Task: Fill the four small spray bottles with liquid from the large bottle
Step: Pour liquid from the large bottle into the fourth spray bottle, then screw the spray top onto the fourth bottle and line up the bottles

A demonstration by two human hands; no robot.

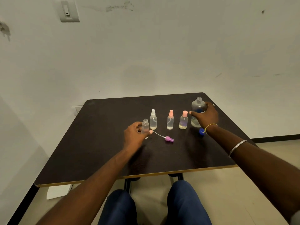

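On the dark table [100, 153] my left hand [135, 136] grips a small uncapped clear bottle [145, 126] standing upright. Its purple spray head [169, 139] with a white tube lies on the table just to the right. Three more small bottles stand in a row behind: one with a white sprayer [153, 119], one with a pink sprayer [170, 120], one with a pink cap [183, 120]. My right hand [206, 117] grips the large open clear bottle [198, 109], upright at the right end. A blue cap [201, 131] lies by my right wrist.
The table stands against a white wall, with its front edge near my knees. A white sheet of paper [57, 191] lies on the floor under the table's left corner. A wall switch [69, 11] is high on the left.
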